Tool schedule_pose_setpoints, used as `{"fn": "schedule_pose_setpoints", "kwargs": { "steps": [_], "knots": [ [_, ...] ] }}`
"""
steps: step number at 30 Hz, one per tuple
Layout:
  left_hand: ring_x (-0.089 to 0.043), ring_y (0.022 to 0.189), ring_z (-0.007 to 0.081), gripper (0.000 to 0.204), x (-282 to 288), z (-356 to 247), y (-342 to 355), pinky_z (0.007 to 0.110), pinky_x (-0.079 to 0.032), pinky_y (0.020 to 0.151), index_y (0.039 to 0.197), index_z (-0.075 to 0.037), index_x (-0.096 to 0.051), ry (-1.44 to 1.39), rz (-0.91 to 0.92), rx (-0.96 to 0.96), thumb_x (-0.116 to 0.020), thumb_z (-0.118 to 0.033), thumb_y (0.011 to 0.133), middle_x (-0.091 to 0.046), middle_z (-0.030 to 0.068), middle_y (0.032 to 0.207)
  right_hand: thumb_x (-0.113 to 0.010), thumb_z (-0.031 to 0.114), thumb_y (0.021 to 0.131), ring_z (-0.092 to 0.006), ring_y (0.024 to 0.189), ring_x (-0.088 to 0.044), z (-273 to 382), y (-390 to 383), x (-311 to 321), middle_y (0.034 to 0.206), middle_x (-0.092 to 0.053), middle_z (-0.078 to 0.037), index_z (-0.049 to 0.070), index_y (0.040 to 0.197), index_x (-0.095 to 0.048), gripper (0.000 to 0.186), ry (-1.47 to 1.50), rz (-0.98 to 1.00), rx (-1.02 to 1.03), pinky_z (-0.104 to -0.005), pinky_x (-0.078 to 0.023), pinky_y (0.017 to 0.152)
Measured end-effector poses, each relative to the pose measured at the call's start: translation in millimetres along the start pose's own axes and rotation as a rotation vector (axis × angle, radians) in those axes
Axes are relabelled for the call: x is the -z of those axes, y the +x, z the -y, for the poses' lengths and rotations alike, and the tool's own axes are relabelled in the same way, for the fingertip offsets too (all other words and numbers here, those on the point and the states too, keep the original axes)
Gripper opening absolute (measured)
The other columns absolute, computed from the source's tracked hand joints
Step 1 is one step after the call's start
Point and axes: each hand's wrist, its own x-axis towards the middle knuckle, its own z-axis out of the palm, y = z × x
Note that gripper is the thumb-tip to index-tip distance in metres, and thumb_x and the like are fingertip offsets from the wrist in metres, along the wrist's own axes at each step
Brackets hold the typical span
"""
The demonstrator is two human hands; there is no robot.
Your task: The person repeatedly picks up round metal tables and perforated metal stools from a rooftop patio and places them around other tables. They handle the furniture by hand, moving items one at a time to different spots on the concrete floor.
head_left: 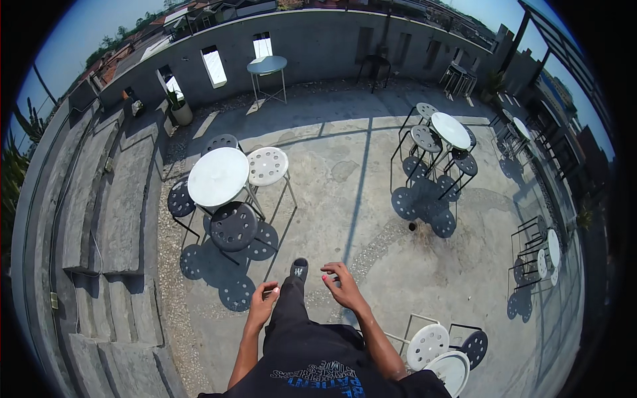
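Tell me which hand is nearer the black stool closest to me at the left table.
Left. In the picture, the left hand is below and slightly right of the black stool; the right hand is farther to its right.

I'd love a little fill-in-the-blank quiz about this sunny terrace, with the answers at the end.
1. Of the left hand and the right hand, the ____ one reaches higher in the picture.
2. The concrete steps lie on the picture's ____ side.
3. At the round white table nearest those steps, only one stool has a ____ seat rather than a dark one.

Missing words: right; left; white.
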Motion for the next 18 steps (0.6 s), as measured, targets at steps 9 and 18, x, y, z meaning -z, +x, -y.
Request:
{"fn": "schedule_pose_setpoints", "kwargs": {
  "steps": [9, 18],
  "knots": [
    [-0.058, 0.097, 0.0143, 0.030, -47.9, -169.4, 292.5, 0.028, -0.046, 0.082, 0.113, -0.002, -0.056, -0.012, 0.258, -0.065, -0.059, -0.022, 0.091, -0.063, 0.0080, 0.105, -0.059, 0.017, 0.089, -0.0211, 0.100, -0.054, -12.0, 197.3, 77.9, 0.114, -0.050, -0.009, 0.006, 0.112, -0.057, 0.026, 0.005, -0.161, -0.179, -0.0303, -0.046, 0.080],
    [-0.059, 0.097, 0.0181, 0.031, -171.7, -269.4, 553.2, 0.031, -0.048, 0.082, 0.115, -0.003, -0.056, 0.190, 0.472, -0.146, -0.058, -0.023, 0.091, -0.061, 0.0102, 0.108, -0.060, 0.015, 0.088, -0.0217, 0.101, -0.054, -93.5, 370.3, 190.0, 0.112, -0.050, -0.011, 0.006, 0.107, -0.059, 0.022, 0.068, -0.511, -0.325, -0.0313, -0.046, 0.083]
  ]
}}
